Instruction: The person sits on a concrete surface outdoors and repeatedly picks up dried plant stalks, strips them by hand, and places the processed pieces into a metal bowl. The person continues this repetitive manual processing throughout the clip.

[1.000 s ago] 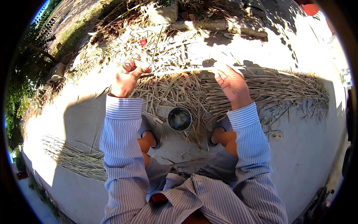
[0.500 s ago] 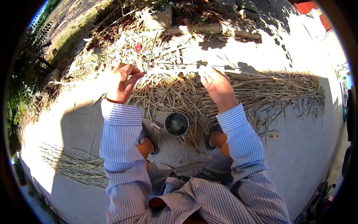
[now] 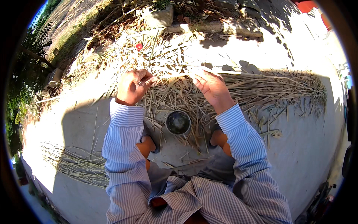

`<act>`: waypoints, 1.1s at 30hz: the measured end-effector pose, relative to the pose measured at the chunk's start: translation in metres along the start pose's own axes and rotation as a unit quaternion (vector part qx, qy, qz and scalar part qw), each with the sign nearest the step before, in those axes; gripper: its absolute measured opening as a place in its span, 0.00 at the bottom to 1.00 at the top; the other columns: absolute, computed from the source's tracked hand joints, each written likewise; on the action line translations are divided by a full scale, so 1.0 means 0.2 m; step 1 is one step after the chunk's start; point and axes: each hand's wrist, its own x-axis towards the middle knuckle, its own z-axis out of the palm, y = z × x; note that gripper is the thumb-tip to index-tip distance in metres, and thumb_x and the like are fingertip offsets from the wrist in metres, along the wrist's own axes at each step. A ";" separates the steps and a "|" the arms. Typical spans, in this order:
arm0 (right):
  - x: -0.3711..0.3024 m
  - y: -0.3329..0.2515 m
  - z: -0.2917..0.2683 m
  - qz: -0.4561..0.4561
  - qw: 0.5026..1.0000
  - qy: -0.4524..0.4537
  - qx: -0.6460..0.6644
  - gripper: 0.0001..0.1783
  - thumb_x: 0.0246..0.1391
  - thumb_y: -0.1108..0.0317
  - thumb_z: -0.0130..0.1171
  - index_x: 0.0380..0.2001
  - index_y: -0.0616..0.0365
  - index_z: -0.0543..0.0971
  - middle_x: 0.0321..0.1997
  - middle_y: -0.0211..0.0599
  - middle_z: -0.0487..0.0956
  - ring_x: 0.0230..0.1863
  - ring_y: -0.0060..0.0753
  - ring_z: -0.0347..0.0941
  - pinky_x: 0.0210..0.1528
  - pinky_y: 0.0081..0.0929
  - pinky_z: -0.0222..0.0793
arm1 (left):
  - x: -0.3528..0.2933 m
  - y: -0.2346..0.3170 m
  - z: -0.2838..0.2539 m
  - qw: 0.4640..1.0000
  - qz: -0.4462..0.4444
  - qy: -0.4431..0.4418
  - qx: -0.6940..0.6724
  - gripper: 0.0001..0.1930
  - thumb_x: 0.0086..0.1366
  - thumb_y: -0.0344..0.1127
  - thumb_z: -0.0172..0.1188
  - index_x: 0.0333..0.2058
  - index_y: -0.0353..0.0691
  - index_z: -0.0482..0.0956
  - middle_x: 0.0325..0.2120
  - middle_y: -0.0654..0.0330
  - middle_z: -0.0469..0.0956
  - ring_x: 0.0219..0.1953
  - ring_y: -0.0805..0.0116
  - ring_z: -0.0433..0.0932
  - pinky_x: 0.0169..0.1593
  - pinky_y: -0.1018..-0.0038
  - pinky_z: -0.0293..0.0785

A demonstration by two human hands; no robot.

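Observation:
A long, pale dry stalk (image 3: 173, 75) runs crosswise in front of me, above a heap of dry leaf sheaths and husks (image 3: 167, 97). My left hand (image 3: 133, 86) is closed on it, thumb and fingers pinched together. To the right, my right hand (image 3: 213, 89) also grips the stalk, fingers toward its far side and partly washed out by sunlight. Beyond the right hand the stalk reaches over a thick bundle of dry stalks (image 3: 287, 87) on the ground. Between my feet stands a round container (image 3: 178, 123) with a dark inside and a light rim.
At the left lies a looser bundle of thin stalks (image 3: 76, 166) on the concrete ground (image 3: 298, 149). A stone block (image 3: 159, 18) and a log-like edging (image 3: 216, 29) border the far side. A small red object (image 3: 139, 46) rests among the husks. Green plants (image 3: 22, 100) grow at far left.
My left hand has shifted right and slightly nearer, turning inward. My right hand has moved a little left, so the hands are closer together, both still on the stalk.

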 end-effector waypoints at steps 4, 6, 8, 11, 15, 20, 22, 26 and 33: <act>-0.02 0.01 0.04 -0.060 0.997 -0.042 -0.012 0.15 0.62 0.71 0.49 0.50 0.66 0.71 0.52 0.44 0.75 0.51 0.35 0.74 0.51 0.28 0.72 | 0.00 -0.06 0.00 0.966 -0.135 0.010 -0.221 0.12 0.50 0.36 0.72 0.26 0.33 0.79 0.20 0.62 0.79 0.24 0.78 0.74 0.29 0.78 0.70; -0.01 0.02 0.05 -0.059 0.997 -0.036 -0.022 0.15 0.62 0.71 0.49 0.50 0.66 0.71 0.52 0.44 0.75 0.51 0.35 0.73 0.52 0.29 0.72 | -0.01 -0.07 0.01 0.960 -0.140 0.019 -0.241 0.13 0.50 0.36 0.72 0.26 0.33 0.79 0.20 0.62 0.78 0.24 0.79 0.73 0.29 0.79 0.69; -0.02 0.01 0.07 -0.058 0.997 -0.035 -0.027 0.15 0.62 0.70 0.50 0.51 0.65 0.70 0.51 0.44 0.75 0.51 0.35 0.73 0.53 0.29 0.71 | -0.01 -0.09 0.03 0.961 -0.135 0.046 -0.236 0.11 0.50 0.35 0.72 0.25 0.35 0.79 0.19 0.62 0.78 0.23 0.78 0.73 0.29 0.80 0.69; 0.00 0.07 0.05 -0.035 0.999 -0.027 -0.002 0.16 0.63 0.69 0.49 0.52 0.65 0.70 0.51 0.43 0.75 0.52 0.35 0.73 0.53 0.29 0.71 | 0.01 -0.03 0.05 0.985 -0.020 0.155 -0.074 0.10 0.50 0.34 0.70 0.24 0.37 0.78 0.18 0.61 0.77 0.23 0.71 0.74 0.29 0.75 0.70; 0.00 0.10 0.07 0.002 0.999 -0.031 -0.008 0.18 0.63 0.68 0.49 0.53 0.65 0.68 0.51 0.44 0.75 0.52 0.36 0.73 0.52 0.29 0.72 | 0.01 0.20 0.10 0.961 0.195 0.101 0.170 0.12 0.53 0.44 0.65 0.27 0.42 0.78 0.21 0.62 0.78 0.32 0.63 0.74 0.38 0.67 0.63; 0.02 0.00 0.01 -0.006 1.000 0.003 0.004 0.19 0.64 0.67 0.49 0.54 0.67 0.66 0.53 0.47 0.74 0.54 0.39 0.72 0.54 0.30 0.71 | 0.03 0.07 -0.05 0.968 0.142 0.094 0.185 0.09 0.51 0.38 0.67 0.26 0.42 0.78 0.23 0.65 0.79 0.31 0.64 0.75 0.38 0.67 0.63; 0.04 -0.10 -0.08 -0.045 0.995 0.079 0.042 0.15 0.63 0.67 0.49 0.49 0.64 0.70 0.51 0.45 0.76 0.50 0.36 0.75 0.50 0.26 0.72 | -0.01 -0.03 -0.19 0.971 0.069 0.108 0.202 0.07 0.50 0.38 0.67 0.25 0.46 0.79 0.21 0.68 0.79 0.31 0.65 0.75 0.40 0.68 0.63; 0.02 -0.11 -0.14 -0.073 0.993 0.088 0.005 0.15 0.63 0.67 0.50 0.49 0.64 0.71 0.51 0.44 0.76 0.49 0.34 0.75 0.47 0.23 0.72 | -0.05 -0.14 -0.22 0.976 0.069 0.087 0.188 0.11 0.49 0.39 0.68 0.29 0.42 0.80 0.26 0.64 0.81 0.35 0.62 0.75 0.42 0.65 0.66; -0.05 -0.03 0.03 -0.013 0.991 0.058 -0.117 0.17 0.62 0.60 0.53 0.43 0.65 0.75 0.38 0.41 0.80 0.33 0.23 0.76 0.31 0.16 0.72 | 0.05 0.13 0.15 0.935 0.236 0.158 0.211 0.13 0.47 0.34 0.69 0.33 0.43 0.79 0.29 0.64 0.80 0.31 0.66 0.76 0.35 0.68 0.67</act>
